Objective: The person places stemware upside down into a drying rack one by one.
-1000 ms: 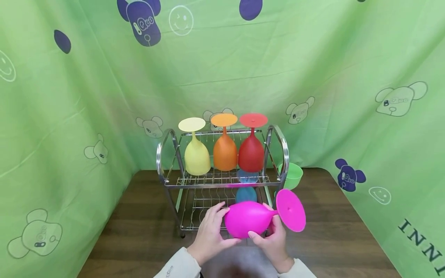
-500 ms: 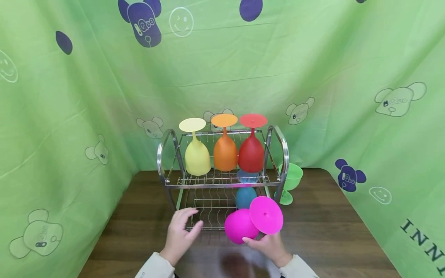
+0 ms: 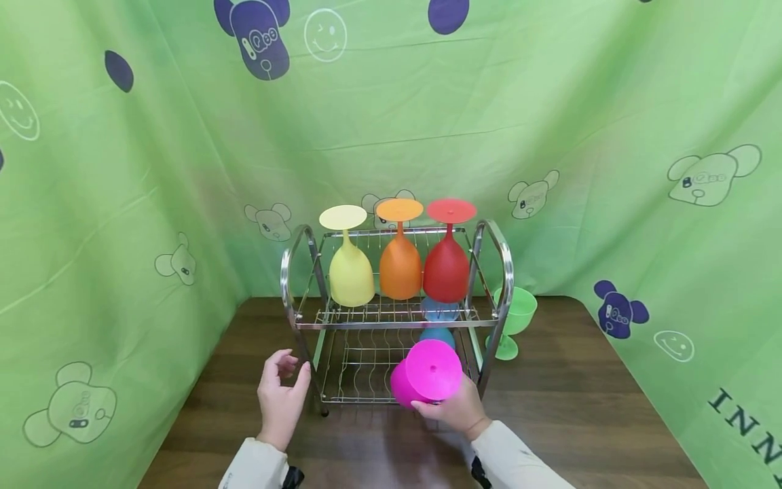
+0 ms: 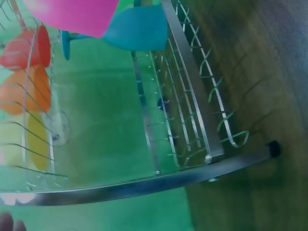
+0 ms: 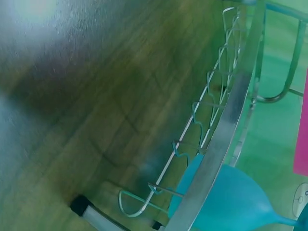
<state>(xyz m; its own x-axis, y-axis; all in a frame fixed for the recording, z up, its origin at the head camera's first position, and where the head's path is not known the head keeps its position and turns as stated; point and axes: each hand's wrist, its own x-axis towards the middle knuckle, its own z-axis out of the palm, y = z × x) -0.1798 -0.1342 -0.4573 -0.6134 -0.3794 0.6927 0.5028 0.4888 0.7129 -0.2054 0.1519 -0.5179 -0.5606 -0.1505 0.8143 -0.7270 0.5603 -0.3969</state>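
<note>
My right hand (image 3: 457, 410) grips a magenta plastic goblet (image 3: 432, 371) in front of the rack's lower tier. The goblet's foot faces me and hides most of its bowl and stem; only a pink edge (image 5: 302, 139) shows in the right wrist view. To the left of the rack, my left hand (image 3: 281, 399) holds nothing, fingers relaxed and thumb apart. Upside down on the top tier stand a yellow goblet (image 3: 351, 275), an orange goblet (image 3: 400, 268) and a red goblet (image 3: 447, 272). A blue goblet (image 5: 236, 199) sits upside down on the lower tier.
The two-tier metal dish rack (image 3: 391, 326) has curved side rails and wire slots. Behind its right side a green goblet (image 3: 521, 311) stands upright on the dark wooden table (image 3: 568, 387). Green patterned cloth (image 3: 391, 109) surrounds the table.
My left hand has let go of the magenta goblet and moved left. My right hand has turned the goblet so its foot faces me, and brought it closer to the lower tier.
</note>
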